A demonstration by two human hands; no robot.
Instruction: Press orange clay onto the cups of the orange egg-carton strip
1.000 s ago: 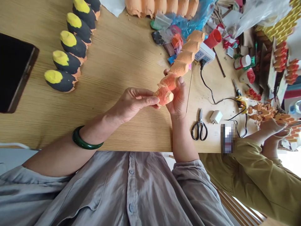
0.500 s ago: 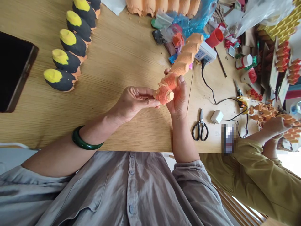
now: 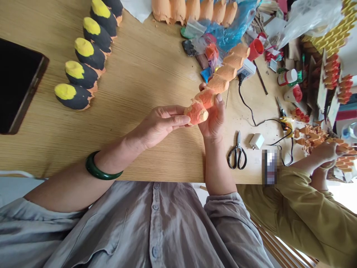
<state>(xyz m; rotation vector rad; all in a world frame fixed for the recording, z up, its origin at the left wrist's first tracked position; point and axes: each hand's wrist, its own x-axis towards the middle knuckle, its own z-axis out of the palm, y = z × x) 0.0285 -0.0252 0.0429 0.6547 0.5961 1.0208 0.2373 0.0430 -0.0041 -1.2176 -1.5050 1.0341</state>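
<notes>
An orange egg carton strip (image 3: 220, 82) with a row of humps is held up over the wooden table, slanting away to the upper right. Its nearest humps carry a brighter orange-red layer. The fingers and thumb of my left hand (image 3: 157, 124) pinch the strip's near end. My right hand (image 3: 212, 120) grips it from below and from the right, thumb on the near humps; most of those fingers are hidden behind the strip. To the left stands another egg carton strip (image 3: 92, 57), its humps covered in black with yellow tops.
A black tablet or phone (image 3: 19, 85) lies at the left. Scissors (image 3: 237, 152), a white adapter (image 3: 256, 141) and a power strip (image 3: 247, 70) with a cord are at the right. More orange carton (image 3: 189, 9) and blue plastic (image 3: 228, 31) lie behind. A co-worker's hands (image 3: 325, 154) work at far right.
The strip's far end has swung slightly right and down, showing its side more. Both hands keep their hold, and the view has shifted a little.
</notes>
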